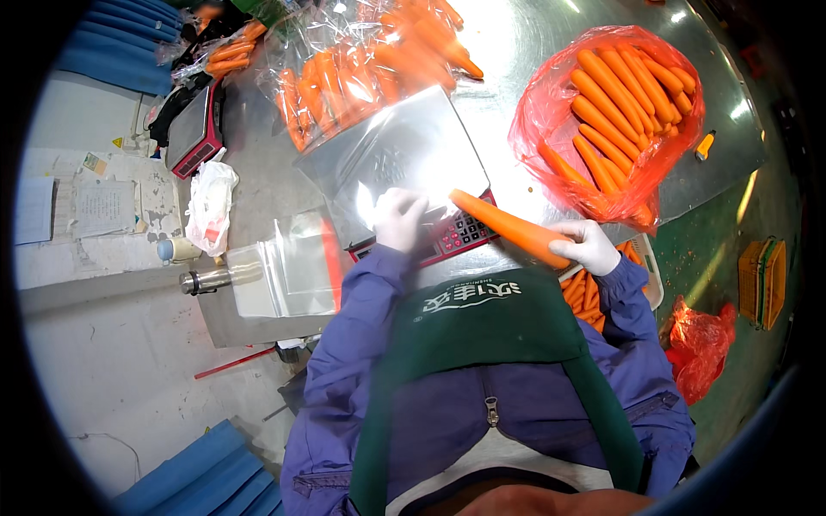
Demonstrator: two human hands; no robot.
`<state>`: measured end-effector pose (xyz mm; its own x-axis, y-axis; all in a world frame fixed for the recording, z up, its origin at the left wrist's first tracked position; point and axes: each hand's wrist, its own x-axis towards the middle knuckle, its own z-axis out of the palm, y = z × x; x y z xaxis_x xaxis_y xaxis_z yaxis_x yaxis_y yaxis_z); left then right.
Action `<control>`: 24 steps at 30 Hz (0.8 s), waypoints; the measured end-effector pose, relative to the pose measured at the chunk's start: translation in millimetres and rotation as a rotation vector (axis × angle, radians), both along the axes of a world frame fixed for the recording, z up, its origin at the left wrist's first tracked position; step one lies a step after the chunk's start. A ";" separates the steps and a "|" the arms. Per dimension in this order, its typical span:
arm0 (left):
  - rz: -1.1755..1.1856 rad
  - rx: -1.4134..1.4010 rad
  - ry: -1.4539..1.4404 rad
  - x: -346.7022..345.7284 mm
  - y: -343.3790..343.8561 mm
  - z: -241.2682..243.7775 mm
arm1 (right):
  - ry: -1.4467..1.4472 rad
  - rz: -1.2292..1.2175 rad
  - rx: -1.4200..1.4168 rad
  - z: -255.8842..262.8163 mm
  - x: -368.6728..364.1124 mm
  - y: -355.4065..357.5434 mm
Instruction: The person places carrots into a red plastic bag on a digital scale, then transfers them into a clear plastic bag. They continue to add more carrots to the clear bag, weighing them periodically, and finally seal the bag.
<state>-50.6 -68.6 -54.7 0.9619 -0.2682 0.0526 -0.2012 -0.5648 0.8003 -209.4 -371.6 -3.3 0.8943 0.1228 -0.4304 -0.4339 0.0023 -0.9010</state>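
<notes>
My right hand (590, 247), in a white glove, grips a large carrot (510, 226) by its thick end. The carrot's narrow end points up and left, over the keypad of a red-edged digital scale (461, 235). My left hand (399, 219), also gloved, is blurred at the near edge of the scale's shiny plate (400, 155). Glare there hides whether its fingers pinch something thin. Beyond the plate lie clear plastic bags of carrots (329, 90). At the right, an open red plastic bag (535, 122) holds many carrots (613, 97).
Flat clear bags (303, 264) and a metal flask (205, 282) lie on the left side of the table. A second scale (193, 132) stands farther back. A yellow-handled cutter (705, 146) rests right of the red bag. Below my right arm is a white crate (653, 271) with carrots.
</notes>
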 end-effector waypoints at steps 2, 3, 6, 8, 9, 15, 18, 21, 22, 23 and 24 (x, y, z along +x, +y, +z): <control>0.091 -0.208 0.220 4.0 0.0 4.5 | -0.024 0.006 -0.014 2.2 -1.1 -0.5; 0.124 -0.264 0.274 7.0 -0.6 9.2 | -0.002 0.007 -0.025 4.7 -1.2 -0.2; -0.016 -0.058 -0.186 1.3 -12.3 29.5 | -0.060 0.047 -0.197 14.3 7.0 6.2; -0.107 0.027 -0.347 -5.4 -30.2 44.0 | -0.215 0.045 -0.227 17.9 18.8 19.3; -0.145 0.051 -0.412 -11.1 -38.8 51.0 | -0.304 0.046 -0.250 17.9 26.4 28.4; -0.196 0.002 -0.364 -24.0 -47.9 74.7 | -0.271 -0.043 -0.252 -1.2 61.4 75.6; 0.163 -0.092 -0.389 -35.6 -20.1 70.4 | -0.264 -0.077 0.062 -15.5 66.6 82.7; 0.554 -0.551 0.215 -58.7 7.9 57.1 | -0.116 -0.053 0.205 -23.8 63.0 77.7; 0.599 -0.622 0.336 -64.0 11.2 50.4 | -0.056 -0.047 0.242 -25.4 62.0 76.9; 0.595 -0.628 0.520 -67.9 15.8 45.9 | -0.029 -0.032 0.239 -26.2 61.6 76.0; 0.478 -0.697 0.607 -70.9 16.7 41.5 | -0.016 -0.031 0.245 -26.4 61.4 75.0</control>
<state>-121.4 -51.9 -13.2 0.8762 0.0521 -0.4791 0.4679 0.1468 0.8715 -148.0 -296.5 -29.7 0.9056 0.1940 -0.3771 -0.4161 0.2347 -0.8785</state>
